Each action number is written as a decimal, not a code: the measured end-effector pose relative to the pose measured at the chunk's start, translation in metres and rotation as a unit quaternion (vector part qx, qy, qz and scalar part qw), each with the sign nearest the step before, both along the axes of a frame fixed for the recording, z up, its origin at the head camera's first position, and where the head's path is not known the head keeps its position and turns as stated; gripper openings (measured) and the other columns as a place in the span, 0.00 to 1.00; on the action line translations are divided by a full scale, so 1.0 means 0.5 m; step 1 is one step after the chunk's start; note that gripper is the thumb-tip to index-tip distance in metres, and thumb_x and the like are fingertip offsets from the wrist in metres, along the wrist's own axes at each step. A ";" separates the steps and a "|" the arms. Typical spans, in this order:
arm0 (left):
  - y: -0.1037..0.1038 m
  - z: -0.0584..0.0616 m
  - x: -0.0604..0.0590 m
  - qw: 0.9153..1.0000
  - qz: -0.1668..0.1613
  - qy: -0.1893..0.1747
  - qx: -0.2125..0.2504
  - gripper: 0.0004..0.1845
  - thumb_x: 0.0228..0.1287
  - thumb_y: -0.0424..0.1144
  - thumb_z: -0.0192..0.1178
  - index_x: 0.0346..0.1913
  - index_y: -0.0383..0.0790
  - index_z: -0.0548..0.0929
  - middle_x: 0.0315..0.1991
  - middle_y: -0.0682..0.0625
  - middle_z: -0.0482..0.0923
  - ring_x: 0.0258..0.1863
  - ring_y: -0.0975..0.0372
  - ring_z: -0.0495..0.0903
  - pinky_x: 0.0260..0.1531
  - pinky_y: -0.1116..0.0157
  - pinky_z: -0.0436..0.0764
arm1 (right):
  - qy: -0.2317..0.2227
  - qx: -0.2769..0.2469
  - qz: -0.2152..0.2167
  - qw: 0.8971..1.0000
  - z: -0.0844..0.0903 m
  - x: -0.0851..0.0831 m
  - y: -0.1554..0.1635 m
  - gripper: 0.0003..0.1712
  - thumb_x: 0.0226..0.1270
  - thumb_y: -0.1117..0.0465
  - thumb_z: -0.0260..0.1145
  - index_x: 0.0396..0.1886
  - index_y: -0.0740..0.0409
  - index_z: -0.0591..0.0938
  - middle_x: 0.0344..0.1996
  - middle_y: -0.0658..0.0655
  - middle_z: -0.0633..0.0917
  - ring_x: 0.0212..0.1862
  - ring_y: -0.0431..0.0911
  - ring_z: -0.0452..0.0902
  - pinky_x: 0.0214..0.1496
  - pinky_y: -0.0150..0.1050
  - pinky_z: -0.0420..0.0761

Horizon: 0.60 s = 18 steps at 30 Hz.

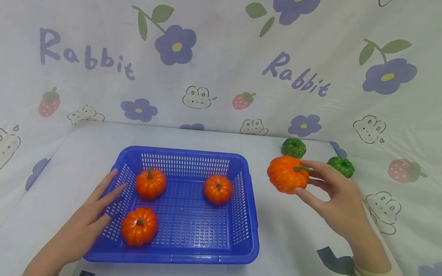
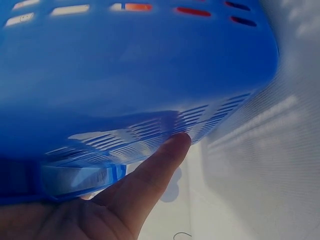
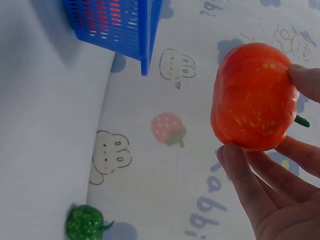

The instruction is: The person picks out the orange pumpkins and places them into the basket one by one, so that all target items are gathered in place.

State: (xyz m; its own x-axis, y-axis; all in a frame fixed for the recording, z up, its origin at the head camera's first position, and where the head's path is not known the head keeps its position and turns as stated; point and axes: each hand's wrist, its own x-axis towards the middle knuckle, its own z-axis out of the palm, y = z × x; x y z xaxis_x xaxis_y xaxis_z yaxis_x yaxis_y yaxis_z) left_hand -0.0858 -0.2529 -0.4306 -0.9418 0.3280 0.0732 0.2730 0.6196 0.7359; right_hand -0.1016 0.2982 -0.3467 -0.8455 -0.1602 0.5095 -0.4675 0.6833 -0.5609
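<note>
Rabbit-print cloth (image 1: 221, 76) covers table, backdrop | left hand (image 1: 86, 226) flat against blue basket (image 1: 186, 253) | right hand (image 1: 340, 203) grip holding orange pumpkin (image 1: 286, 174)

bright, even light with soft shadows on the worktop (image 1: 283, 237); head view bows at its edges; the basket (image 2: 135, 65) fills the left wrist view, blurred.

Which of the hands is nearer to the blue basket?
Left. The left hand rests its fingers against the blue basket on its left wall; the right hand holds an orange pumpkin off to its right.
</note>
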 end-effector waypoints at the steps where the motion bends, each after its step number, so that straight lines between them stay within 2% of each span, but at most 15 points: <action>1: 0.000 0.000 0.000 1.000 0.000 0.001 0.000 0.38 0.71 0.24 0.54 0.84 0.35 0.65 0.90 0.46 0.36 0.84 0.33 0.44 0.64 0.21 0.61 | -0.001 -0.001 0.003 1.000 0.000 0.000 -0.002 0.42 0.54 0.75 0.84 0.71 0.57 0.83 0.61 0.57 0.87 0.60 0.28 0.80 0.58 0.21 0.79; 10: 0.001 0.000 -0.001 1.000 0.000 -0.001 0.000 0.38 0.71 0.24 0.54 0.84 0.35 0.65 0.90 0.46 0.36 0.84 0.34 0.45 0.64 0.21 0.62 | -0.005 0.001 0.016 1.000 -0.004 0.004 -0.015 0.43 0.54 0.75 0.84 0.72 0.57 0.82 0.63 0.57 0.86 0.61 0.29 0.79 0.59 0.22 0.78; 18: 0.001 0.000 -0.001 1.000 0.000 -0.008 0.001 0.38 0.71 0.24 0.54 0.84 0.34 0.65 0.90 0.46 0.35 0.84 0.33 0.44 0.64 0.20 0.61 | -0.017 -0.010 0.044 0.999 -0.001 0.004 -0.028 0.44 0.54 0.76 0.84 0.72 0.53 0.83 0.63 0.53 0.86 0.63 0.35 0.79 0.59 0.25 0.81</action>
